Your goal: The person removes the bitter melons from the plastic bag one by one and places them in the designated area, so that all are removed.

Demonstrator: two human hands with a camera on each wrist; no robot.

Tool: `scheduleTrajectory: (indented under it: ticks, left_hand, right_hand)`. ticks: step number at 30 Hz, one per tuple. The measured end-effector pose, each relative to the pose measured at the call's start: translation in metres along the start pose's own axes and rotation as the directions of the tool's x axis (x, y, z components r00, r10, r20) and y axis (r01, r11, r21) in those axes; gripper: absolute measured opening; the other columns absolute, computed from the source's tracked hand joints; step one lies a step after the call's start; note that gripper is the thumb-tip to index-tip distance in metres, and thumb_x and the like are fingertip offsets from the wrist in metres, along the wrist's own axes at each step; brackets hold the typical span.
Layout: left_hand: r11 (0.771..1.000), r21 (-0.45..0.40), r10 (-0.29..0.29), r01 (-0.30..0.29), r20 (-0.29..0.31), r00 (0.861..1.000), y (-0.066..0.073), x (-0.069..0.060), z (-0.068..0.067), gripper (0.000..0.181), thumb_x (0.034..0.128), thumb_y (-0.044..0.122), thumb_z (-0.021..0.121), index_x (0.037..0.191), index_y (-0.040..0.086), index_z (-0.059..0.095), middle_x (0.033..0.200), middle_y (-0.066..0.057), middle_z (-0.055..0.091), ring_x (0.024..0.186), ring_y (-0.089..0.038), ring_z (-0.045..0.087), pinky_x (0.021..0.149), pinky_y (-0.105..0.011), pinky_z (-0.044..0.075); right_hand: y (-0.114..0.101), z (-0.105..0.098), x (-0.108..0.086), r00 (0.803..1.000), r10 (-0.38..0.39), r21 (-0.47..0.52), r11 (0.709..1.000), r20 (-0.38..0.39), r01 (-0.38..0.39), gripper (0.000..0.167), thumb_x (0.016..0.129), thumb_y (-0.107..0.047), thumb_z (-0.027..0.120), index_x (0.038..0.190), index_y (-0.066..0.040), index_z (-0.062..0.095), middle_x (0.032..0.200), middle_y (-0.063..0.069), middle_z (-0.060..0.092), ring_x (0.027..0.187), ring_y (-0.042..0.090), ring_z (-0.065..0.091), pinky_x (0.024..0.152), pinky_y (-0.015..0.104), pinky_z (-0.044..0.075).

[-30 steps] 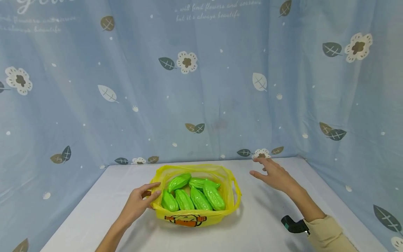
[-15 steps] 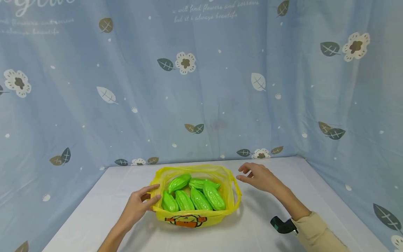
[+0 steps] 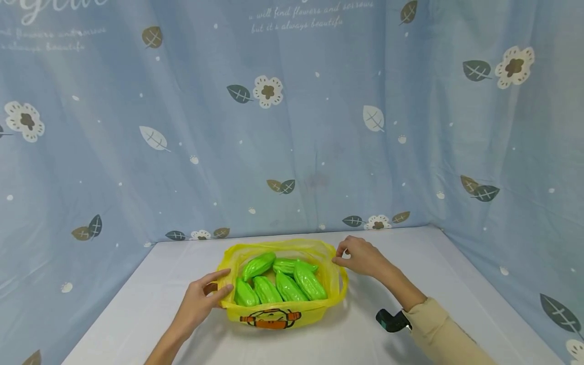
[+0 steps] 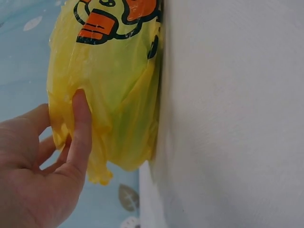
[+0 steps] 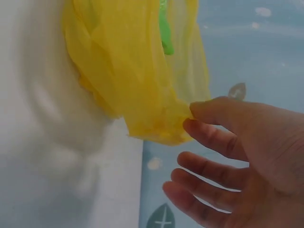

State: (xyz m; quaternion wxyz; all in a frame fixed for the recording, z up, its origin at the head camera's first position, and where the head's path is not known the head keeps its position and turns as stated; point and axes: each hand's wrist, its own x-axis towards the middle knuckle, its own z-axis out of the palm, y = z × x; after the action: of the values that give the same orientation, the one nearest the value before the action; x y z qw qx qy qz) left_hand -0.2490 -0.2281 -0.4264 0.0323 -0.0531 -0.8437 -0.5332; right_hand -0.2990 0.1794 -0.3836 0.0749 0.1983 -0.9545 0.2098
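Note:
A yellow plastic bag (image 3: 315, 315) stands open-topped on the table, with several glossy green ridged gourds (image 3: 288, 289) lying inside. An orange and black print (image 3: 270, 320) marks its front. My left hand (image 3: 196, 304) pinches the bag's left side; in the left wrist view the thumb (image 4: 81, 123) presses the yellow film and the other fingers reach behind it. At the right rim, my right hand (image 3: 362, 257) pinches the bag's edge between thumb and index finger. The remaining fingers of that hand (image 5: 270, 152) are spread below, apart from the bag in the right wrist view.
A white table (image 3: 182, 258) carries the bag. Blue curtains (image 3: 319, 152) printed with leaves and flowers enclose its back and sides. A black wrist camera device (image 3: 391, 321) sticks out from the beige right sleeve (image 3: 442, 329).
My right hand has moved left from well beside the bag to its right rim, thumb and index finger closing together there. The left hand has stayed at the left side.

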Motion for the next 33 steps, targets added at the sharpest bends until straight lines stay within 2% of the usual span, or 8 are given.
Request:
scheduleTrajectory:
  ticks: [7,15,22,26,33]
  left_hand:
    - [1.0,-0.022,-0.015,0.014,-0.025,1.0,0.002,-0.004,0.003,0.054,0.0869,0.027,0.075,0.135,0.009,0.059,0.149,-0.014,0.047,0.101,-0.01,0.066,0.064,-0.029,0.059]
    - [0.994,-0.109,-0.01,0.008,-0.021,1.0,0.0,-0.007,0.006,0.057,0.0877,0.025,0.074,0.138,0.007,0.055,0.15,-0.015,0.045,0.091,-0.003,0.068,0.064,-0.032,0.06]
    - [0.982,-0.186,0.022,-0.022,0.0,1.0,-0.003,-0.008,0.006,0.054,0.0885,0.019,0.073,0.137,0.002,0.055,0.147,-0.018,0.048,0.085,-0.007,0.067,0.063,-0.038,0.06]
    - [0.981,-0.193,0.033,-0.034,-0.005,0.999,-0.003,-0.006,0.006,0.055,0.0882,0.019,0.073,0.137,0.003,0.054,0.144,-0.019,0.05,0.084,-0.008,0.066,0.065,-0.038,0.06]
    - [0.984,-0.172,0.04,-0.048,-0.048,0.998,-0.006,-0.005,0.005,0.055,0.089,0.019,0.073,0.139,0.004,0.053,0.146,-0.019,0.047,0.083,-0.005,0.066,0.064,-0.036,0.06]
  right_hand:
    - [0.003,0.004,0.015,0.999,0.006,-0.01,1.0,-0.035,-0.006,0.013,0.088,-0.026,0.073,0.081,-0.014,0.071,0.086,0.0,0.066,0.077,0.013,0.055,0.067,0.028,0.047]
    - [0.0,0.004,0.03,0.998,0.054,0.003,0.999,-0.025,-0.053,0.014,0.09,-0.029,0.07,0.082,-0.017,0.071,0.091,-0.002,0.07,0.077,0.011,0.057,0.07,0.032,0.05]
    - [0.006,0.004,0.039,1.0,0.006,0.012,1.0,-0.03,-0.005,0.014,0.092,-0.027,0.068,0.084,-0.016,0.073,0.091,0.001,0.071,0.079,0.013,0.059,0.073,0.034,0.052]
    - [0.008,0.002,0.042,0.999,0.003,0.019,1.0,-0.038,-0.002,0.013,0.093,-0.026,0.068,0.086,-0.015,0.072,0.09,0.002,0.069,0.08,0.015,0.06,0.074,0.035,0.053]
    - [0.008,0.006,0.05,1.0,-0.002,0.06,0.998,-0.022,0.003,0.015,0.093,-0.027,0.067,0.091,-0.013,0.072,0.09,0.002,0.07,0.084,0.018,0.065,0.075,0.036,0.055]
